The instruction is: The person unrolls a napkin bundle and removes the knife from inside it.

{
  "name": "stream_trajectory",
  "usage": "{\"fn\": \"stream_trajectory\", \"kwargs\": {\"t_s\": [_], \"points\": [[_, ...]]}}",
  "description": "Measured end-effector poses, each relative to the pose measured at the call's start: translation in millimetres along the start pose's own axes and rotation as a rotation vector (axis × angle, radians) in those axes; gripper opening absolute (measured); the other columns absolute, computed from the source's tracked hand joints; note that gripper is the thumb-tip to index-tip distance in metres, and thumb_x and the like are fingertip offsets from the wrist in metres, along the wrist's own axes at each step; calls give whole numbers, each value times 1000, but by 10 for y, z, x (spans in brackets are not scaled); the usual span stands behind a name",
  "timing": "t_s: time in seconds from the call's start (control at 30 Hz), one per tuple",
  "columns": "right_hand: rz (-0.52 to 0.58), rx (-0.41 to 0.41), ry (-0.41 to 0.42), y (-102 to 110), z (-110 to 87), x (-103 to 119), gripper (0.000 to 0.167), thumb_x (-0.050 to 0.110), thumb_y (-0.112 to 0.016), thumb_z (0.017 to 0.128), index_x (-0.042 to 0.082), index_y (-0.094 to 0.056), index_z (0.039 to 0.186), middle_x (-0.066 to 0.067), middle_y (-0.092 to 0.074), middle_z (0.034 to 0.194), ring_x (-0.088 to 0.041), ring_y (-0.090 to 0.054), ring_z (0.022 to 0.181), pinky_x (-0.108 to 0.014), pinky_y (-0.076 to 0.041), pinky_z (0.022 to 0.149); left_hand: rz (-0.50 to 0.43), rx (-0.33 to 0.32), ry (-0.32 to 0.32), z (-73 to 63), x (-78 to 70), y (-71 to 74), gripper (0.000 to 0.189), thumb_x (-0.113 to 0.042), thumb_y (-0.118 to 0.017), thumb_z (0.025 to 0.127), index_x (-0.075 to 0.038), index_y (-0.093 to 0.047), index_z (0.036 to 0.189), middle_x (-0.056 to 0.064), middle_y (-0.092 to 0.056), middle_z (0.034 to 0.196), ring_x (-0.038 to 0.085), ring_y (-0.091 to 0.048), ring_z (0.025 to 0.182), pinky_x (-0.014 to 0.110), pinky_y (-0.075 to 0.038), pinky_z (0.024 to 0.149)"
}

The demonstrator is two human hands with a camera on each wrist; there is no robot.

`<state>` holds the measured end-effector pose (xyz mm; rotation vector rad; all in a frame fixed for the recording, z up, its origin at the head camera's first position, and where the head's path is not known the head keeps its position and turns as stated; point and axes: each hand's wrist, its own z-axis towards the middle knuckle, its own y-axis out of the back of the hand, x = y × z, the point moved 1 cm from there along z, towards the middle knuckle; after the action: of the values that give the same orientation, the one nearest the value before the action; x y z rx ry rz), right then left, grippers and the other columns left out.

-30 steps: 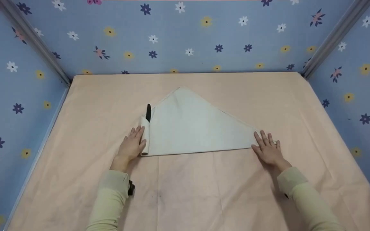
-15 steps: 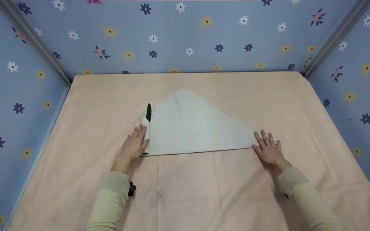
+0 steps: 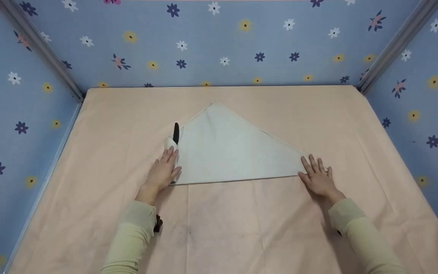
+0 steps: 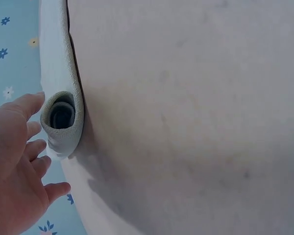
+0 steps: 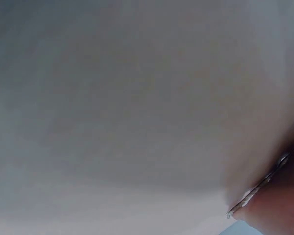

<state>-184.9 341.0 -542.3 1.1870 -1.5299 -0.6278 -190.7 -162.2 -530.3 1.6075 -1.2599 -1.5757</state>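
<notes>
A pale white cloth napkin [image 3: 230, 148] lies folded on the table with its peak pointing away from me. Its left side is rolled up around a slim black object [image 3: 176, 133], whose rounded end sticks out at the far side; the rest is hidden, so its kind is unclear. My left hand [image 3: 161, 173] lies over the roll with fingers extended. In the left wrist view, the near end of the roll [image 4: 76, 132] shows a dark hollow, with the thumb and fingers beside it. My right hand [image 3: 318, 179] presses flat on the napkin's right corner with fingers spread.
A peach tablecloth [image 3: 222, 228] with creases covers the table. Blue flowered panels [image 3: 203, 42] stand along the back and both sides, with grey posts [image 3: 397, 49] at the rear corners. A small black item [image 3: 158, 223] sits at the left cuff.
My left hand has slid slightly to the right, over the roll, covering more of it. My right hand has stayed in place on the corner.
</notes>
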Motion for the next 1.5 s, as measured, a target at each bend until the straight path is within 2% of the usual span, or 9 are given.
{"fn": "stream_trajectory", "kwargs": {"t_s": [0.13,0.33,0.8,1.13,1.5], "points": [[0,1,-2,7,2,0,67,33,-34,114,-2,-8,165,-30,5,172,-55,10,158,-77,12,122,10,2,-23,33,-7,-31,63,-20,-53,109,9,-29,160,29,-21,170,49,-20,158,70,-25,124],[17,-18,20,10,-3,-1,67,32,-35,113,-3,-11,164,-32,3,171,-57,8,157,-78,12,121,6,-5,-20,65,-17,-62,62,-19,-51,108,6,-30,160,26,-20,172,46,-19,159,69,-22,125],[17,-14,17,17,-6,5,68,33,-36,113,-4,-11,164,-32,3,171,-57,9,157,-78,12,121,42,8,-28,85,31,-100,60,-19,-50,108,5,-32,160,28,-19,171,48,-18,159,70,-22,125],[2,-4,11,8,2,-7,68,33,-34,113,-4,-9,165,-31,4,171,-57,9,157,-78,12,121,65,31,-13,73,69,-99,60,-24,-49,109,4,-33,160,26,-16,172,48,-16,160,69,-22,126],[13,-19,22,6,-6,4,67,33,-34,113,-3,-11,164,-31,2,172,-57,7,157,-78,11,122,33,32,24,44,126,-78,60,-25,-49,110,3,-33,161,25,-15,173,47,-13,160,66,-20,128]]}}
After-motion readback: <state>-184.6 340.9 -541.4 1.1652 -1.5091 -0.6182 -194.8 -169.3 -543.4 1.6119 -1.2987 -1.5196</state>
